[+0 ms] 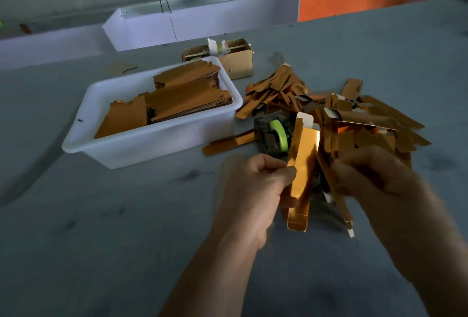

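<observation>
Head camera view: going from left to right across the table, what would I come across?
White tub of flat card blanks → tape dispenser with a green roll → gold carton held upright by the left hand → blurred right hand in front of the heap of gold cartons.

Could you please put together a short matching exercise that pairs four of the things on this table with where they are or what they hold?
Things:
1. gold carton
2. white tub
3. green tape roll
4. cardboard box

Places or states:
A. stands behind the tub
B. pinched in the left hand
C. holds stacked flat brown card
D. sits in the dark dispenser

Pairs: 1-B, 2-C, 3-D, 4-A
</observation>
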`<state>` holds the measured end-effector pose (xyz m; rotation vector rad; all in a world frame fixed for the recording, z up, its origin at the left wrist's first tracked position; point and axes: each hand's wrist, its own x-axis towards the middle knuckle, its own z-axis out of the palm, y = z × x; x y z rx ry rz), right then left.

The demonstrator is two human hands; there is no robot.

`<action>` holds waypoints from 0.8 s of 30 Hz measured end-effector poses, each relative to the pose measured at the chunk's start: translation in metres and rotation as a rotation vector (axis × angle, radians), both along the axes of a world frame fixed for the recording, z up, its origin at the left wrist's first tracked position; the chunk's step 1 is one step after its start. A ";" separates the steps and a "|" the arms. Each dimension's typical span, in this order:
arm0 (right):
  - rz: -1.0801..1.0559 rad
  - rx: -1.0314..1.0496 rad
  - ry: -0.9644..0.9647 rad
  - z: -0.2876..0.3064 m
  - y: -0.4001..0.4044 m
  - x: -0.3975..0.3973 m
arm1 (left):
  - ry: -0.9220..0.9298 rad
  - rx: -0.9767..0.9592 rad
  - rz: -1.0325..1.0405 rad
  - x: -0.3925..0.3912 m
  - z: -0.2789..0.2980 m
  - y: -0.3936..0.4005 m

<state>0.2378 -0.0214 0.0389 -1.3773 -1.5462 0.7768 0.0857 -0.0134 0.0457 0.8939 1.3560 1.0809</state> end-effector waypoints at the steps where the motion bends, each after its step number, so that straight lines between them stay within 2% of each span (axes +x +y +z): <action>1: 0.085 -0.060 0.102 0.004 -0.001 0.003 | -0.061 -0.016 0.001 0.000 0.001 0.000; 3: 0.223 -0.124 0.143 0.008 -0.002 0.005 | -0.115 -0.045 -0.013 0.001 0.002 -0.003; 6: 0.279 -0.122 0.125 0.007 0.000 0.000 | -0.124 -0.061 -0.022 0.001 0.001 -0.006; 16: 0.224 -0.069 0.008 0.002 0.003 -0.006 | -0.113 -0.055 -0.068 -0.002 0.002 -0.010; 24: 0.129 -0.128 -0.035 -0.001 0.005 -0.010 | -0.116 -0.030 -0.131 -0.007 0.002 -0.013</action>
